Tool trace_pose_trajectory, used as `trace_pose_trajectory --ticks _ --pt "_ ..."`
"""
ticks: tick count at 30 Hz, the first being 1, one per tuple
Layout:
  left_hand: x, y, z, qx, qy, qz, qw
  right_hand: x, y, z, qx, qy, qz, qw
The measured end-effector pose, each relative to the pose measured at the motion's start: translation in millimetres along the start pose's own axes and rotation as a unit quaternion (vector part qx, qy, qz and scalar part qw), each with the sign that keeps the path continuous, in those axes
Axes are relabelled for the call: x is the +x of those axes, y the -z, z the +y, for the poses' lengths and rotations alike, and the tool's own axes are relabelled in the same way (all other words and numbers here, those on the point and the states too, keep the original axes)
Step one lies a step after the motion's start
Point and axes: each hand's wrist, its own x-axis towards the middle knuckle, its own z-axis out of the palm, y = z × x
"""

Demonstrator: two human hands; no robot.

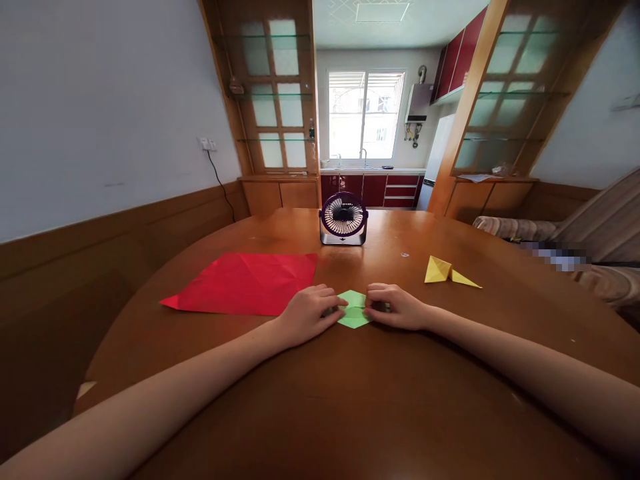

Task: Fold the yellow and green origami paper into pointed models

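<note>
A small piece of folded green paper (354,312) lies on the wooden table between my two hands, with creases across its middle. My left hand (315,312) grips its left edge, thumb and fingers bent over the paper. On the opposite edge, my right hand (394,305) pinches the paper between curled fingers and thumb. The fingertips of both hands cover the paper's side corners. Just beyond my left hand is a large sheet of creased red paper (245,283), spread flat.
A small purple desk fan (343,217) stands further back on the round table (320,413). A folded yellow paper shape (439,270) lies to the right. Beyond the table's right edge is a striped sofa (595,233). Wooden cabinets (280,193) stand behind.
</note>
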Motion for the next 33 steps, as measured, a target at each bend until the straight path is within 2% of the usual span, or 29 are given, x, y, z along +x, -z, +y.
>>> trace_pose_trajectory --ticks 3,9,14,28,33 --pt "0.4 0.7 0.3 0.013 -0.019 -0.002 1.0 1.5 -1.6 -2.0 0.002 -0.023 0.005 1.0" --pt "-0.4 7.8 -2.3 0.089 -0.09 -0.059 0.99 2.8 -3.9 -5.6 -0.013 -0.05 0.004 0.999" --pt "-2.2 12.6 -6.3 0.101 -0.143 -0.08 0.981 2.7 -4.6 -4.5 -0.009 -0.067 -0.001 0.998" --pt "-0.3 9.9 -1.3 0.149 -0.137 -0.087 0.975 3.2 -4.9 -2.0 -0.024 -0.053 -0.015 0.998" --pt "0.2 11.8 1.1 0.159 -0.142 -0.097 0.972 1.9 -4.5 -6.3 -0.061 -0.027 0.001 0.998"
